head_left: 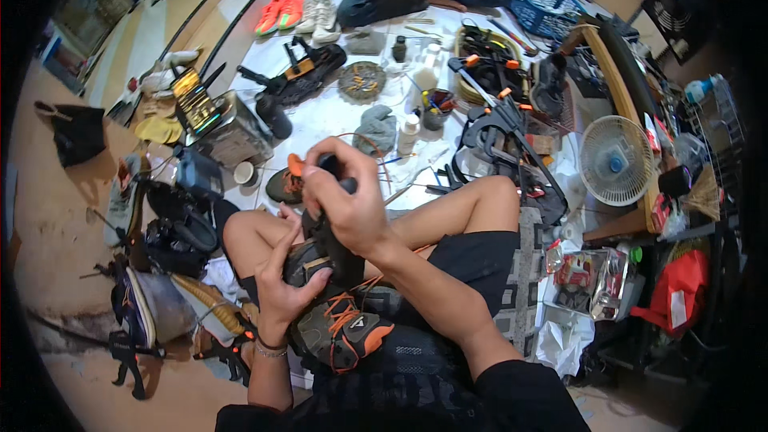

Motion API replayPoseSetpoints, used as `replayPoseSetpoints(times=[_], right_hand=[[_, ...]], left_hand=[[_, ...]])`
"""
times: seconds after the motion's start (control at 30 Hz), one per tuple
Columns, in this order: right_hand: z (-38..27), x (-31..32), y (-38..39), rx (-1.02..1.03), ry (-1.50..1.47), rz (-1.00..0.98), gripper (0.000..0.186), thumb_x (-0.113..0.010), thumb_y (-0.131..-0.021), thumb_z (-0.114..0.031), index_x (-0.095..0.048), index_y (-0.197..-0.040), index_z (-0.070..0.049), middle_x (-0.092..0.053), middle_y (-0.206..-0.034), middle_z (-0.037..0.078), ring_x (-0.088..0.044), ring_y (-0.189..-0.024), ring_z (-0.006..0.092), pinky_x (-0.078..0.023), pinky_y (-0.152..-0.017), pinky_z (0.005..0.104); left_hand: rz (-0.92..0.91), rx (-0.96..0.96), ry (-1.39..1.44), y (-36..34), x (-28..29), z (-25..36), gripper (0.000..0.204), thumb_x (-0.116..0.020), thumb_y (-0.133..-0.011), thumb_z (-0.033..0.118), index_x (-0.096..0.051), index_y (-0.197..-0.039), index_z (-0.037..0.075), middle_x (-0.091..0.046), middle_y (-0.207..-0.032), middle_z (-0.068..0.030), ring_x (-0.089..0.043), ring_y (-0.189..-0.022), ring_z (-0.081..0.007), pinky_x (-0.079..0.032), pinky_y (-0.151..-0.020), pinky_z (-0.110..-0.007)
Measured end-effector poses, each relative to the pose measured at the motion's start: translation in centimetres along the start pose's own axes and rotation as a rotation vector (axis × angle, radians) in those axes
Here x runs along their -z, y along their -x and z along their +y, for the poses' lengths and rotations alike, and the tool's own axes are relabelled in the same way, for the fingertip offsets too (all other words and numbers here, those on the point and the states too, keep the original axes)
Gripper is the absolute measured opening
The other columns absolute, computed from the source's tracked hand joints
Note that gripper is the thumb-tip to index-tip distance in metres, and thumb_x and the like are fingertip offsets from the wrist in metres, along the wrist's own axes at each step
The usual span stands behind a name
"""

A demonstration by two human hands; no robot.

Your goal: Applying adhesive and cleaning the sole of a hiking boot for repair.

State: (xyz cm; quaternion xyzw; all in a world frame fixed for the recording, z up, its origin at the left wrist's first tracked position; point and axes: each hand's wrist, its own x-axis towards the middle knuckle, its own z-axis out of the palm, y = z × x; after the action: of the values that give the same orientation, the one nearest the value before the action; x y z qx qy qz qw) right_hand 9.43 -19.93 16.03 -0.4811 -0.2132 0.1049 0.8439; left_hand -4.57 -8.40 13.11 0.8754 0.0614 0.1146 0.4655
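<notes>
Subject seated cross-legged on the floor, work held over the lap. The black piece (340,262) is between the two hands, above the orange-laced shoe (330,336) lying in the lap; whether piece and shoe touch cannot be told. Its exact kind is partly hidden by the fingers.

Left hand (282,276): pinching the piece's lower part, thumb across the near side, fingers extended along the far side. Right hand (350,198): fingers curled round the upper, upright end — knuckles raised; fingertips partly hidden.

Technique, judged: the left hand should serve as the fixed clamp, its thumb out of the right hand's line of force. Pressure is best applied slowly from the right wrist, with the forearm steady. The loose orange lace (370,280) ought to be tucked aside — it could snag.

Markings: small white emblem on the shoe's side, not legible. White tag on the red bag (676,292) and print on the packets in the clear tray (582,272): too small to read.
</notes>
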Motion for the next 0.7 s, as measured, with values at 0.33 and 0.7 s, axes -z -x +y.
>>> replayPoseSetpoints(times=[0.33,0.7], right_hand=[[-8.5,7.2,-6.3,0.578,0.018,0.020,0.031,-0.056,-0.087,-0.019,-0.058,-0.108,0.003,-0.060,-0.081,0.005,-0.055,-0.070,0.0082,-0.044,-0.062,0.0222],[-9.5,33.7,-28.6,0.418,1.188,0.249,0.039,-0.075,-0.073,-0.027,-0.071,-0.108,-0.009,-0.068,-0.113,0.012,-0.066,-0.102,0.0188,-0.051,-0.087,0.0317]], left_hand=[[0.067,0.068,0.158,-1.2,-0.7,-4.2,0.049,-0.078,-0.076,0.011,-0.057,-0.119,-0.001,-0.071,-0.095,-0.0138,-0.069,-0.089,-0.0192,-0.052,-0.082,-0.029],[0.024,0.283,0.438,-4.1,-0.8,-12.2,0.043,-0.073,-0.084,0.018,-0.058,-0.116,-0.005,-0.066,-0.111,-0.0118,-0.063,-0.101,-0.0176,-0.048,-0.092,-0.030]])
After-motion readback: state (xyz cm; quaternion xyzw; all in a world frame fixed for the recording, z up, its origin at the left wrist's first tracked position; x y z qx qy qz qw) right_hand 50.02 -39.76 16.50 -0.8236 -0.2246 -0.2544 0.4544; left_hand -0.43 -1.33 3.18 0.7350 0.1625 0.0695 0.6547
